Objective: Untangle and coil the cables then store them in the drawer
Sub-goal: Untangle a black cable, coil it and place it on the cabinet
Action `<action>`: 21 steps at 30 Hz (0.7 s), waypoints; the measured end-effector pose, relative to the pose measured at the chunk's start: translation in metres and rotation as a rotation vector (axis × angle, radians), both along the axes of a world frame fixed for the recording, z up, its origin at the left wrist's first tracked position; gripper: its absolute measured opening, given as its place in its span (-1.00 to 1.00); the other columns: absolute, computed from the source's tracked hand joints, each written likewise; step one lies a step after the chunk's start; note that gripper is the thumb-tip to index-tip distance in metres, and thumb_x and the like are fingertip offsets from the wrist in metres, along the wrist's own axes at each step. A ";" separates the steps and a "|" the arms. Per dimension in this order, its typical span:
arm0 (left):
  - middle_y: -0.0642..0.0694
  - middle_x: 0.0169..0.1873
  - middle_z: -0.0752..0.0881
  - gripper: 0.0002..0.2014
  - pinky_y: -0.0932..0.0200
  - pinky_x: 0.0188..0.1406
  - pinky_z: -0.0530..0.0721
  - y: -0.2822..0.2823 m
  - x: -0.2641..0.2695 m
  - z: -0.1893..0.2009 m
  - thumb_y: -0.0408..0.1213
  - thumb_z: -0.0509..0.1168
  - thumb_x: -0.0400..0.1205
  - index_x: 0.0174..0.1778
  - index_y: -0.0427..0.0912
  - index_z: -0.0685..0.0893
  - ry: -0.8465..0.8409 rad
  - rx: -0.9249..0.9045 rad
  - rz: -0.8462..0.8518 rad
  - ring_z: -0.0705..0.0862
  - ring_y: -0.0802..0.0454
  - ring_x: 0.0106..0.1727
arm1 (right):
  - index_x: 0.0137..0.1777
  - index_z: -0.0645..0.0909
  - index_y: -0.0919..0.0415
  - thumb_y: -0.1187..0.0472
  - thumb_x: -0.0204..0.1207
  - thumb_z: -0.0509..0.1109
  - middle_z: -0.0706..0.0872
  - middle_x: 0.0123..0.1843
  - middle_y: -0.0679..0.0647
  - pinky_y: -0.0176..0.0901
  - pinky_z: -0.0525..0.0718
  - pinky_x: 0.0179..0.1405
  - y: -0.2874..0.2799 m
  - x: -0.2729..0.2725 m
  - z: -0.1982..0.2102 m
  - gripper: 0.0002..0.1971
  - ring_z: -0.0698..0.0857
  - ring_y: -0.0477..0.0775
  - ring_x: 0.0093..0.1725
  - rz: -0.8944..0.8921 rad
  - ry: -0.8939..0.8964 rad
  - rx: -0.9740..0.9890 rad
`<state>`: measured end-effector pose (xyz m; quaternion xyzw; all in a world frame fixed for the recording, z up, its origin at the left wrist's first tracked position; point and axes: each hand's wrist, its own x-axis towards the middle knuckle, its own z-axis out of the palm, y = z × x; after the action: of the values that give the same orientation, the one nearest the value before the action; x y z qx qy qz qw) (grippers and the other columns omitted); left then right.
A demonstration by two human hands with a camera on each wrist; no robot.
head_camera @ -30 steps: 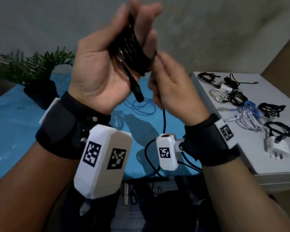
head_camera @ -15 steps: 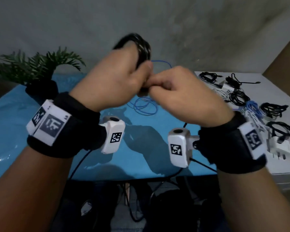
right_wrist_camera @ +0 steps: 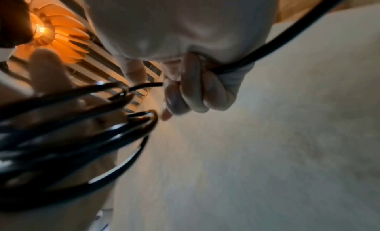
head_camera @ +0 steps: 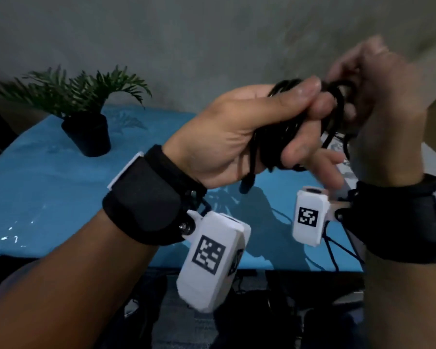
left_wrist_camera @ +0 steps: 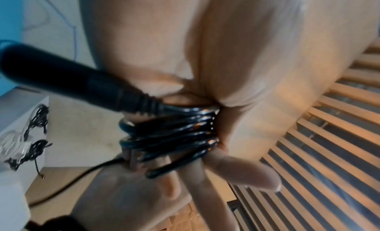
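A black cable [head_camera: 285, 132] is wound in several loops round the fingers of my left hand [head_camera: 237, 137], held up in front of me over the blue table. Its thick black plug [left_wrist_camera: 68, 81] sticks out below the palm. In the left wrist view the coil [left_wrist_camera: 170, 133] sits tight round the fingers. My right hand [head_camera: 378, 102], blurred, is just right of the coil and grips the loose end of the same cable [right_wrist_camera: 273, 41] in curled fingers. The drawer is not in view.
A potted green plant [head_camera: 86, 114] stands at the back left of the blue table [head_camera: 48, 192]. A white surface with several coiled cables [left_wrist_camera: 35, 146] shows in the left wrist view. Cords and dark objects lie on the floor under the table's front edge.
Both hands have shifted right and the left hand has turned palm-up with the coil. The right hand has swung up and to the right, pulling the loose end round the coil.
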<state>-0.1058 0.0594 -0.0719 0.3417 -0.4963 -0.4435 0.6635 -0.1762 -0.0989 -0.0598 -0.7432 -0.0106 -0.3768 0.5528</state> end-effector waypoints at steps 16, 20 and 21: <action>-0.05 -0.64 0.61 -0.20 0.01 0.32 0.47 -0.005 0.004 0.012 0.16 -0.29 0.84 -0.15 -0.33 0.72 0.414 -0.010 0.063 0.82 -0.14 -0.27 | -0.08 0.68 0.17 -0.06 0.69 0.28 0.52 -0.26 0.34 0.49 0.55 -0.29 0.034 0.015 -0.007 -0.69 0.52 0.56 -0.42 0.425 0.072 0.407; 0.05 -0.63 0.59 -0.49 -0.16 0.27 0.37 -0.004 0.004 0.018 -0.01 -0.17 0.89 -0.11 -0.21 0.55 0.278 0.092 0.223 0.71 0.00 -0.32 | -0.16 0.64 0.14 0.07 0.84 0.06 0.30 -0.27 0.20 -0.29 0.37 -0.39 0.026 0.010 -0.009 -0.58 0.55 -0.21 -0.60 0.534 0.089 0.578; 0.06 -0.64 0.58 -0.52 -0.11 0.25 0.42 -0.004 0.004 0.019 -0.03 -0.12 0.88 -0.13 -0.21 0.55 0.287 0.116 0.250 0.68 0.01 -0.35 | -0.15 0.61 0.15 0.07 0.84 0.06 0.28 -0.25 0.20 -0.31 0.35 -0.41 0.025 0.010 -0.010 -0.60 0.57 -0.21 -0.61 0.535 0.094 0.603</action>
<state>-0.1015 0.0558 -0.0528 0.3718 -0.3240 -0.4295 0.7565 -0.1659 -0.0734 -0.0701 -0.5349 -0.0674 -0.1716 0.8245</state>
